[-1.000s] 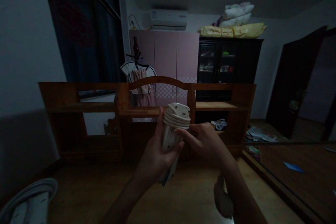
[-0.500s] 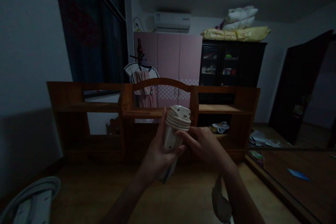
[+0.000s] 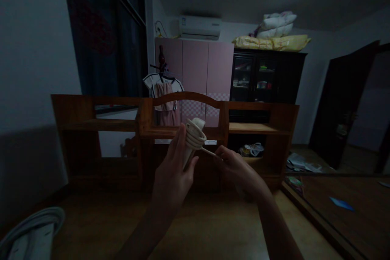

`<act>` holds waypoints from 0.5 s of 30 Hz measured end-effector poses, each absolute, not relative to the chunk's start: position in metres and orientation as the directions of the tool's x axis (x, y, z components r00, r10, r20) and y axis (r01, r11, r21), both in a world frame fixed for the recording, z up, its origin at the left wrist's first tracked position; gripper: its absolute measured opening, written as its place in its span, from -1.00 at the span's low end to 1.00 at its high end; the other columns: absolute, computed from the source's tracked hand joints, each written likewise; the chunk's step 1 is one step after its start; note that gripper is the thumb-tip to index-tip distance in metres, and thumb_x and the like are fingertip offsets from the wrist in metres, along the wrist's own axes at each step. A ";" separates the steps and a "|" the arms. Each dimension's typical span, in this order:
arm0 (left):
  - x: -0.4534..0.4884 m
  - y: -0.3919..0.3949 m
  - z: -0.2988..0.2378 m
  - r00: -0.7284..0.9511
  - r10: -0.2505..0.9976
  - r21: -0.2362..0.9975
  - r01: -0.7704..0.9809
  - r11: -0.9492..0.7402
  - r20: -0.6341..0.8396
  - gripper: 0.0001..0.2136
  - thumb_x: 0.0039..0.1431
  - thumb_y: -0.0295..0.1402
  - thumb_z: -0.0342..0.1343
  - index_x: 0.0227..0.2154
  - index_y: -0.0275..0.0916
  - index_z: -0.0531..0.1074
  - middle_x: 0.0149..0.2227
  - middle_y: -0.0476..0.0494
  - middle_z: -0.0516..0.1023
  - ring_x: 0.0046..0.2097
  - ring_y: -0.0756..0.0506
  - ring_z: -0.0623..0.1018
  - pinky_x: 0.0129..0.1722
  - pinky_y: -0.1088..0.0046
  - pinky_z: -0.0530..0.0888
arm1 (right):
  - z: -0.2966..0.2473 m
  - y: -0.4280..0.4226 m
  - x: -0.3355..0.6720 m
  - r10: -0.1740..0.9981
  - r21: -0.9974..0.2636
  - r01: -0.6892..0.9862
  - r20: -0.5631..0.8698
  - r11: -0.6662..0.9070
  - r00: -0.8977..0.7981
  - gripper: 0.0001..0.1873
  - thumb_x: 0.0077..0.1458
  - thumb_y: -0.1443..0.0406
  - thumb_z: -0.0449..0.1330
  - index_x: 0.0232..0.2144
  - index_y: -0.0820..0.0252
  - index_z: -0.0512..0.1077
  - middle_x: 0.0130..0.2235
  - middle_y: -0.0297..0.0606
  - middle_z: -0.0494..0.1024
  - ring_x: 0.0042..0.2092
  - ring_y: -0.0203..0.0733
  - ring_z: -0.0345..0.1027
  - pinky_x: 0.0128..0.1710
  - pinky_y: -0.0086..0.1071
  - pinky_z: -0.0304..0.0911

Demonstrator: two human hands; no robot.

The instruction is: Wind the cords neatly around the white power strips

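Observation:
My left hand (image 3: pixel 171 172) is closed around a white power strip (image 3: pixel 187 157), held tilted in front of me. Several turns of white cord (image 3: pixel 194 138) wrap its upper end. From the coil a short stretch of cord runs taut to my right hand (image 3: pixel 237 167), whose thumb and fingers pinch it. Most of the strip's body is hidden behind my left palm and fingers.
At the lower left lies another white power strip (image 3: pixel 34 243) with looped cord on a wooden surface (image 3: pixel 219 227). Ahead stands a wooden shelf unit (image 3: pixel 106 126) with bags in its right compartment. A raised edge (image 3: pixel 310 219) runs along the right.
My right hand has drawn away from the strip, pulling cord out to the right. The strip has turned and shifted left with my left hand.

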State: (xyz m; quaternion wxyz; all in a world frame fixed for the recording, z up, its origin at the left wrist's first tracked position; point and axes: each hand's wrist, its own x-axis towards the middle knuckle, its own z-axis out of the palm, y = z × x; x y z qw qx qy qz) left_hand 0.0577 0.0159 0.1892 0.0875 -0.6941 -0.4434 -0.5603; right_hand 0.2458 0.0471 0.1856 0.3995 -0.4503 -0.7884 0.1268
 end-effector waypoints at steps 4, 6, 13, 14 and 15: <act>0.060 0.016 0.183 0.029 0.542 0.279 0.834 -0.477 0.840 -0.23 0.20 -0.49 0.04 0.32 0.07 -0.28 0.36 -0.04 -0.04 0.25 -0.24 0.25 0.06 0.22 0.44 | 0.183 0.043 0.245 0.851 -0.438 0.763 0.448 0.475 -0.273 -0.84 0.24 0.32 -0.01 -0.30 0.19 0.36 -0.41 -0.35 0.42 -0.39 -0.28 0.25 -0.44 -0.47 0.02; 0.060 0.017 0.181 0.037 0.545 0.236 0.876 -0.421 0.838 -0.23 0.20 -0.49 0.03 0.32 0.08 -0.27 0.36 -0.04 -0.06 0.21 -0.26 0.32 -0.01 0.22 0.49 | 0.187 0.035 0.241 0.865 -0.324 0.851 0.430 0.414 -0.257 -0.81 0.22 0.39 -0.03 -0.32 0.21 0.39 -0.41 -0.29 0.47 -0.37 -0.25 0.31 -0.44 -0.44 0.00; 0.056 0.026 0.178 0.027 0.595 0.174 0.944 -0.279 0.803 -0.24 0.21 -0.48 -0.01 0.32 0.12 -0.31 0.36 -0.05 -0.03 0.12 -0.27 0.41 -0.15 0.21 0.55 | 0.203 0.013 0.224 0.904 0.005 0.987 0.400 0.162 -0.150 -0.79 0.10 0.47 0.04 -0.40 0.24 0.47 -0.36 -0.12 0.58 -0.32 -0.06 0.48 -0.48 -0.34 -0.06; 0.055 0.028 0.177 0.026 0.608 0.171 0.949 -0.264 0.793 -0.23 0.20 -0.48 -0.01 0.31 0.12 -0.32 0.35 -0.07 -0.01 0.09 -0.27 0.43 -0.19 0.22 0.55 | 0.204 0.011 0.222 0.901 0.015 0.986 0.405 0.164 -0.156 -0.79 0.12 0.44 0.04 -0.42 0.23 0.47 -0.37 -0.13 0.58 -0.33 -0.05 0.49 -0.49 -0.35 -0.06; 0.054 0.030 0.175 0.030 0.626 0.163 0.955 -0.249 0.780 -0.22 0.19 -0.49 -0.01 0.31 0.12 -0.33 0.35 -0.09 0.00 0.06 -0.27 0.46 -0.22 0.24 0.56 | 0.204 0.010 0.221 0.895 0.018 0.988 0.421 0.155 -0.148 -0.79 0.13 0.42 0.05 -0.44 0.21 0.47 -0.39 -0.13 0.58 -0.35 -0.05 0.49 -0.50 -0.35 -0.06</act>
